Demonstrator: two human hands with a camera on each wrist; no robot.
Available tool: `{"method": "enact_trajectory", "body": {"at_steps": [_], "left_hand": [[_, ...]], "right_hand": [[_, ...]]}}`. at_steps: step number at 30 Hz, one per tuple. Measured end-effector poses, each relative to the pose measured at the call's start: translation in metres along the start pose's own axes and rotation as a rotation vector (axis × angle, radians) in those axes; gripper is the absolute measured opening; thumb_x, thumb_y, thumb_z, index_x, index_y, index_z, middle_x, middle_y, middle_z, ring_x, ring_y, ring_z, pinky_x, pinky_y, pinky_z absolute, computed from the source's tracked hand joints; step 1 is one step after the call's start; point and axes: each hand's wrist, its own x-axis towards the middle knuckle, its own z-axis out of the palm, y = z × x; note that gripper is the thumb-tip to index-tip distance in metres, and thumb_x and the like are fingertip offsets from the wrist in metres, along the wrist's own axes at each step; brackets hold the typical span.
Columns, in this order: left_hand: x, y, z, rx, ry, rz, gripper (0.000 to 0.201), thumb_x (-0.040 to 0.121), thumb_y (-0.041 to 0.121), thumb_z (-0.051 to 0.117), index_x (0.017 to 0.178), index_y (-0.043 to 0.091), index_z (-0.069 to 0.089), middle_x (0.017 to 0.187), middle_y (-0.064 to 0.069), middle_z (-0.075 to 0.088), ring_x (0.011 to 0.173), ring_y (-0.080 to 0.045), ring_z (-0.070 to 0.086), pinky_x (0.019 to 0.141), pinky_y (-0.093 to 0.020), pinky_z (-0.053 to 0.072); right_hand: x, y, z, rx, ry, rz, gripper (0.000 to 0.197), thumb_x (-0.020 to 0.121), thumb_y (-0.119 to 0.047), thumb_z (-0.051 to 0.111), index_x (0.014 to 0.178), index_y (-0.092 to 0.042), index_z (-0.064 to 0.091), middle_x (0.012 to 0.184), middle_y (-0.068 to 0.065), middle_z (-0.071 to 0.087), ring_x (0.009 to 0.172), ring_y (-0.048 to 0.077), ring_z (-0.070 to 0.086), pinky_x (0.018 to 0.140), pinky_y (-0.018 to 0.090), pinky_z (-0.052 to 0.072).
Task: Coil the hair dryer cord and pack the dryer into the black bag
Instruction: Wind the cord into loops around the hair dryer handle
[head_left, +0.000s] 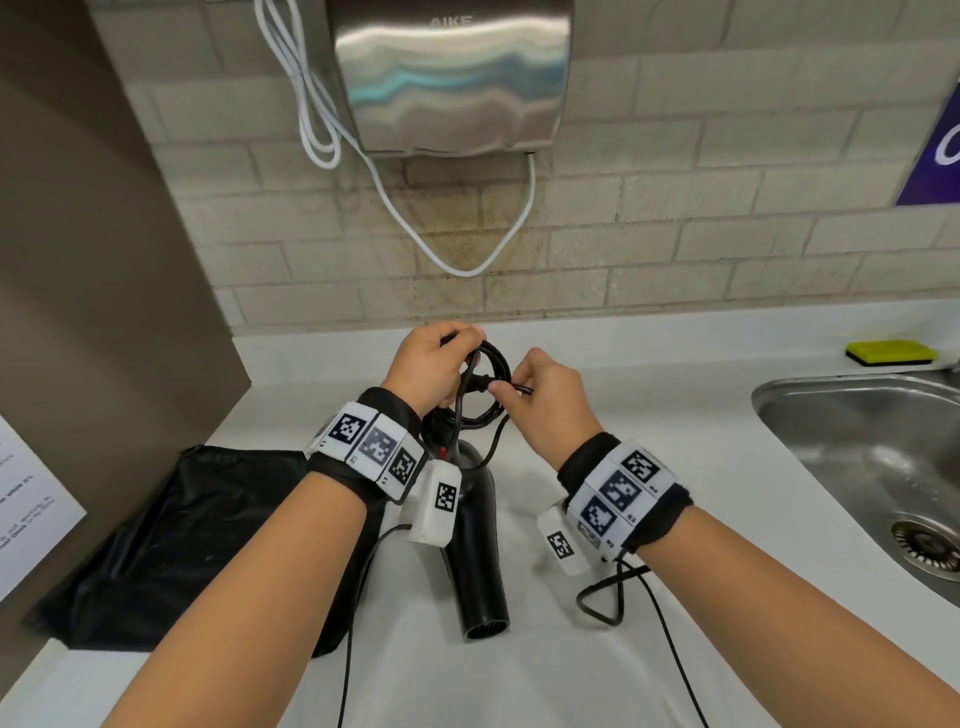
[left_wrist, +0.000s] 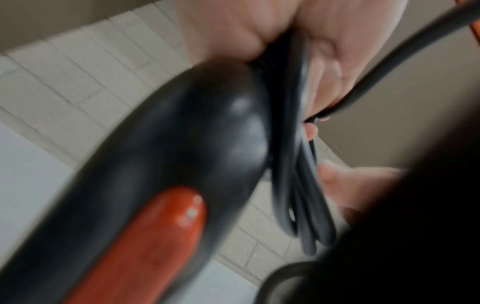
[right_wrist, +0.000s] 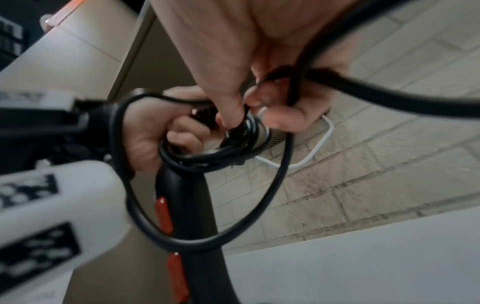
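A black hair dryer (head_left: 480, 545) with a red switch (right_wrist: 163, 211) lies on the white counter (head_left: 649, 415), nozzle toward me. Above its handle my left hand (head_left: 431, 369) grips a small coil of black cord (head_left: 488, 384); the loops (left_wrist: 298, 164) run through its curled fingers beside the dryer's handle (left_wrist: 182, 144). My right hand (head_left: 540, 395) pinches the cord's plug end (head_left: 511, 387) against the coil (right_wrist: 207, 152). One loose loop of cord (right_wrist: 233, 226) hangs below the hands. The black bag (head_left: 171, 540) lies flat to the left of the dryer.
A steel sink (head_left: 872, 457) is set into the counter at right, with a yellow sponge (head_left: 891, 353) behind it. A metal hand dryer (head_left: 452, 73) with a white cable (head_left: 467, 249) hangs on the tiled wall. Thin black wires (head_left: 602, 603) trail from the wrist cameras.
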Motion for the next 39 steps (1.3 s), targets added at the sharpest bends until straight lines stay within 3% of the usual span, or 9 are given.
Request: {"method": "enact_trajectory", "body": {"at_steps": [7,12,18,22,25,30,34,36,39], "left_hand": [[-0.003,0.003,0.008,0.028,-0.09,0.052,0.017,0.094,0.015,0.049,0.083,0.02,0.061,0.07,-0.011,0.054,0.027,-0.006,0.03,0.032,-0.013,0.025],[-0.004,0.001,0.011,-0.019,-0.053,0.069,0.014,0.094,0.014,0.05,0.086,0.017,0.061,0.06,-0.005,0.048,0.027,-0.004,0.029,0.032,-0.014,0.025],[-0.007,0.0,0.01,-0.085,-0.037,0.083,0.02,0.094,0.013,0.049,0.079,0.019,0.06,0.066,-0.003,0.05,0.027,-0.005,0.027,0.031,-0.014,0.023],[-0.006,-0.001,0.008,-0.12,-0.035,0.078,0.02,0.095,0.011,0.047,0.08,0.015,0.059,0.066,-0.003,0.05,0.026,-0.006,0.027,0.031,-0.014,0.021],[-0.006,-0.003,0.003,-0.115,-0.049,0.062,0.022,0.095,0.01,0.046,0.079,0.015,0.06,0.064,-0.002,0.051,0.026,-0.008,0.026,0.031,-0.014,0.021],[-0.005,-0.01,-0.013,-0.154,0.003,0.032,0.023,0.095,0.011,0.045,0.079,0.016,0.061,0.065,-0.002,0.051,0.027,-0.009,0.026,0.032,-0.013,0.021],[-0.007,-0.011,-0.021,-0.147,0.014,0.038,0.023,0.095,0.011,0.043,0.08,0.014,0.06,0.065,-0.002,0.05,0.027,-0.008,0.027,0.031,-0.013,0.022],[-0.009,-0.01,-0.02,-0.138,0.008,0.043,0.023,0.096,0.011,0.043,0.08,0.014,0.06,0.065,-0.002,0.049,0.027,-0.007,0.027,0.03,-0.013,0.022],[-0.009,-0.009,-0.016,-0.142,-0.002,0.041,0.023,0.096,0.012,0.043,0.08,0.014,0.06,0.064,-0.002,0.05,0.026,-0.008,0.027,0.03,-0.013,0.022]], "right_hand": [[0.015,-0.01,0.012,0.044,-0.059,0.113,0.035,0.089,-0.012,0.048,0.123,-0.01,0.042,0.094,0.012,0.059,0.079,0.026,0.058,0.059,0.03,0.046],[0.027,-0.013,0.004,0.334,-0.102,0.198,0.031,0.083,0.006,0.048,0.107,-0.006,0.064,0.081,0.001,0.061,0.077,0.019,0.056,0.074,0.033,0.048],[0.03,0.003,-0.02,0.781,-0.153,0.42,0.031,0.086,0.008,0.042,0.11,-0.008,0.055,0.069,0.005,0.047,0.064,0.016,0.049,0.064,0.028,0.046],[0.033,0.031,-0.024,0.766,-0.002,0.503,0.02,0.091,0.002,0.046,0.108,-0.007,0.053,0.074,0.004,0.047,0.066,0.014,0.049,0.067,0.027,0.053],[0.034,0.054,-0.029,0.827,0.214,0.626,0.013,0.091,0.003,0.046,0.098,-0.006,0.052,0.073,0.008,0.048,0.061,0.017,0.05,0.049,0.019,0.055],[0.014,0.089,-0.04,-0.111,-0.231,0.708,0.036,0.095,-0.027,0.042,0.117,-0.001,0.055,0.119,0.015,0.06,0.108,0.027,0.058,0.083,0.029,0.048],[0.003,0.089,-0.024,-0.069,-0.369,0.727,0.035,0.094,-0.015,0.044,0.127,-0.001,0.05,0.127,0.018,0.056,0.094,0.02,0.063,0.057,0.016,0.047],[0.003,0.075,-0.015,0.044,-0.358,0.561,0.032,0.095,-0.01,0.039,0.124,-0.011,0.052,0.111,0.011,0.056,0.068,-0.001,0.058,0.051,0.005,0.042],[0.009,0.052,-0.004,0.257,-0.428,0.284,0.043,0.093,0.0,0.036,0.125,-0.024,0.05,0.104,-0.013,0.055,0.049,0.005,0.044,0.038,0.013,0.035]]}}
